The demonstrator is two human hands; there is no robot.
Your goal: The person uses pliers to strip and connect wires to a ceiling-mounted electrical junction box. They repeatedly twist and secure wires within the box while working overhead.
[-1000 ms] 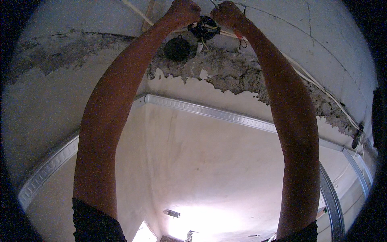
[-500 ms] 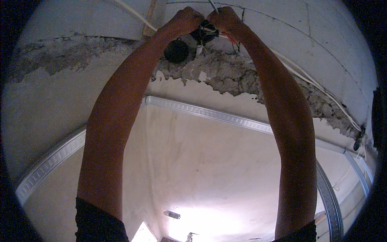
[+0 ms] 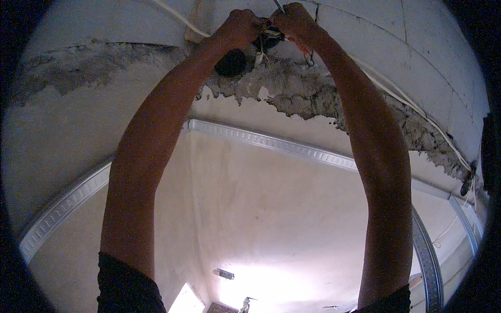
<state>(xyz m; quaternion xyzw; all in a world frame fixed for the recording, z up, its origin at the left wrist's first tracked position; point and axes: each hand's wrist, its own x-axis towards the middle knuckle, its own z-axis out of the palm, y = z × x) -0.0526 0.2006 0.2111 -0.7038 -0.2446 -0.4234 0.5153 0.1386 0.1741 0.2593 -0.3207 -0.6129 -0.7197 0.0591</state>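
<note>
A small bundle of wires (image 3: 266,37) sits at the very top of the view, at about 12 o'clock, poking out of a dark round hole (image 3: 232,62) in the ceiling (image 3: 104,26). The left hand (image 3: 241,27) is curled closed around the wires from the 9 o'clock side. The right hand (image 3: 293,20) is closed on them too, from the 3 o'clock side, with a thin pale wire end (image 3: 278,5) sticking up above its knuckles; how the fingers sit on each strand is too small and dark to tell. The two hands nearly touch over the bundle and hide most of it.

A white cable (image 3: 177,15) runs away from the hole toward 10 o'clock. Another white cable (image 3: 417,112) trails off toward 4 o'clock along the edge of the broken plaster.

Around the hole the plaster (image 3: 313,96) has crumbled off in a ragged grey band that stretches from 9 o'clock across to 3 o'clock. Below it, a pale ribbed moulding (image 3: 271,141) runs along the joint between ceiling and wall (image 3: 271,219). Both bare forearms rise from the lower edge and cross in front of the wall and moulding. A bright patch of light (image 3: 271,281) glows at 6 o'clock.
</note>
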